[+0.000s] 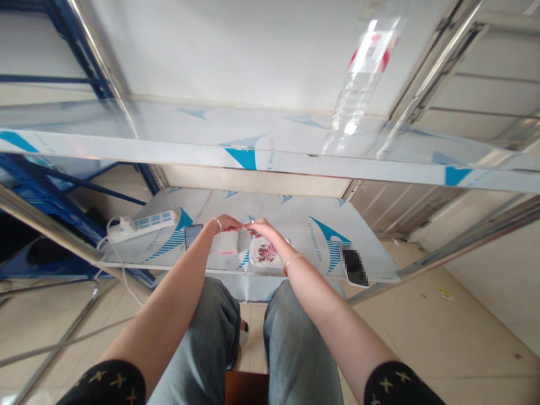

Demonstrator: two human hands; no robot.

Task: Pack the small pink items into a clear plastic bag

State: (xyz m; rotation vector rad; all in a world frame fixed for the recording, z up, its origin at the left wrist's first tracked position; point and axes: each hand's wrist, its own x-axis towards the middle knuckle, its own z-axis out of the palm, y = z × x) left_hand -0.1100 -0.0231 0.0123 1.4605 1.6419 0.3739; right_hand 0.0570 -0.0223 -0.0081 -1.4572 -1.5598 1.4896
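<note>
Knees in grey jeans [253, 337] sit closest, under a low tabletop [371, 247]. Both hands meet above it: the left hand [228, 224] and right hand [260, 228] each pinch a tiny pink thing [248, 227], too small to name, just over a small white dish [265, 253] of beads. I think slow, steady fingers held close over the dish work best, so any dropped piece falls in.
</note>
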